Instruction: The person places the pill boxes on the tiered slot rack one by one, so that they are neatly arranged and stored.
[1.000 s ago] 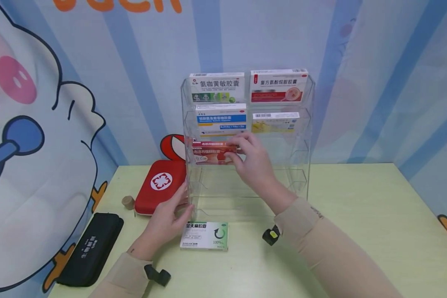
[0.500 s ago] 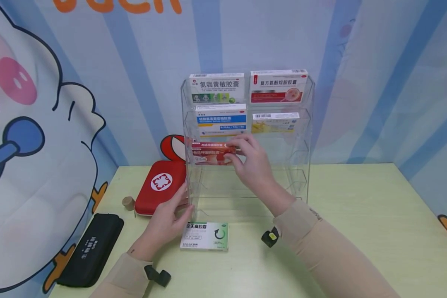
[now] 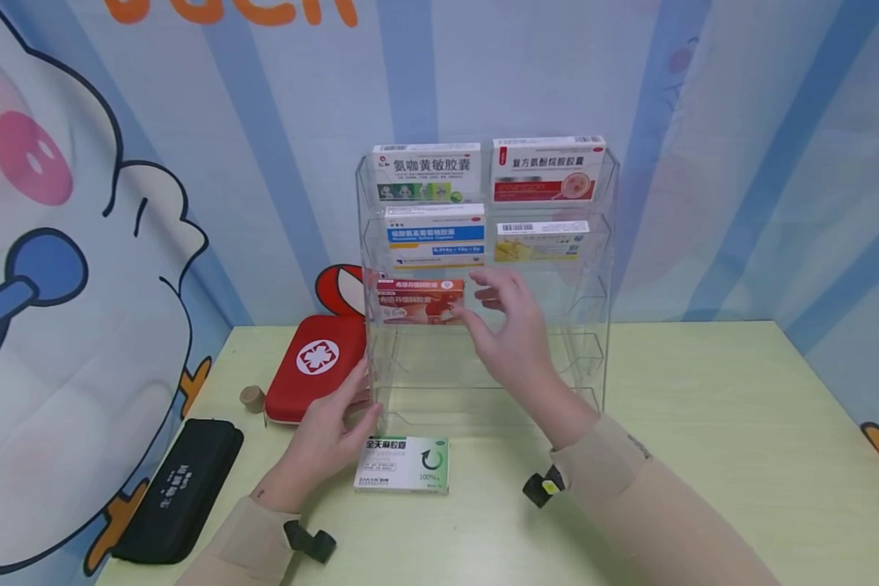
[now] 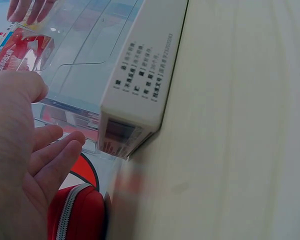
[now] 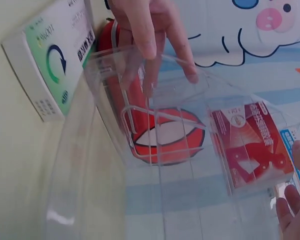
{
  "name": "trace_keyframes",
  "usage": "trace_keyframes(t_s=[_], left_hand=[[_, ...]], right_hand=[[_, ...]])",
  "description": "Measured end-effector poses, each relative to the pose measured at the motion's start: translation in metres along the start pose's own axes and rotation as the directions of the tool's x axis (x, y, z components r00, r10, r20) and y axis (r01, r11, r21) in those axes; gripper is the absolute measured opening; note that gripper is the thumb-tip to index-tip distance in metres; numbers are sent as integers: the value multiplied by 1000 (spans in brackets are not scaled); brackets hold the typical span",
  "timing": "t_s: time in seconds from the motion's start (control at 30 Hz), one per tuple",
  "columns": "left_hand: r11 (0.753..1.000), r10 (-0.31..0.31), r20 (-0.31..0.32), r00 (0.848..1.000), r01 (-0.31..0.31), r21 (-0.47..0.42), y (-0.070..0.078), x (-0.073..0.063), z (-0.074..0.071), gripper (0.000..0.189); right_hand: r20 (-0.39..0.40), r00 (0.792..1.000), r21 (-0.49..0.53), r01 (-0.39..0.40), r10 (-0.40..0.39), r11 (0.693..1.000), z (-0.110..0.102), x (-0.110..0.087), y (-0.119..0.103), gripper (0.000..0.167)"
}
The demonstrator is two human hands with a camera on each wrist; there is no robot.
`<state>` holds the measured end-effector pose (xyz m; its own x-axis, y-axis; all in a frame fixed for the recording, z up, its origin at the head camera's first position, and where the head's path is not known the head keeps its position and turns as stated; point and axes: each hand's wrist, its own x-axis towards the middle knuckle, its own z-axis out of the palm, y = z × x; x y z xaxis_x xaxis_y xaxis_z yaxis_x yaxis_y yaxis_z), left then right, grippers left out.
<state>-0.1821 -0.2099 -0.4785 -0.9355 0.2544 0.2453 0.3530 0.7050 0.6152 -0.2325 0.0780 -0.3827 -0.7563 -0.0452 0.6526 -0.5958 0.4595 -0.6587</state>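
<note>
A clear acrylic rack (image 3: 454,358) stands on the table with medicine boxes in its tiers. My right hand (image 3: 516,330) is just right of a red medicine box (image 3: 413,302) in the third tier, thumb and fingers spread apart with nothing between them. In the right wrist view the red box (image 5: 252,145) shows through the clear plastic. My left hand (image 3: 325,435) rests at the rack's lower left side, thumb toward the front corner and fingers along the side, as the left wrist view also shows. A white-and-green medicine box (image 3: 403,465) lies on the table before the rack.
Two boxes (image 3: 428,175) (image 3: 548,171) fill the top tier. A blue-and-white box (image 3: 435,238) and a yellow-and-white box (image 3: 542,242) sit below. Left of the rack lie a red first-aid case (image 3: 315,370), a small wooden piece (image 3: 251,398) and a black case (image 3: 179,492).
My right hand has let go of the red medicine box and drawn back slightly right, its fingers spreading. The box stays in the third tier; my left hand has not moved.
</note>
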Motion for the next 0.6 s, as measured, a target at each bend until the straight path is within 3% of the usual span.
trace_keyframes(t_s=[0.2,0.6], left_hand=[[1000,-8,3,1000,8,3,-1,0,0,98],[1000,8,1,1000,-8,15,0,0,-1,97]], right_hand=[[50,995,-8,82,-82,997,1,-26,-4,51],[229,970,-23,92,-85,995,11,-74,-5,58]])
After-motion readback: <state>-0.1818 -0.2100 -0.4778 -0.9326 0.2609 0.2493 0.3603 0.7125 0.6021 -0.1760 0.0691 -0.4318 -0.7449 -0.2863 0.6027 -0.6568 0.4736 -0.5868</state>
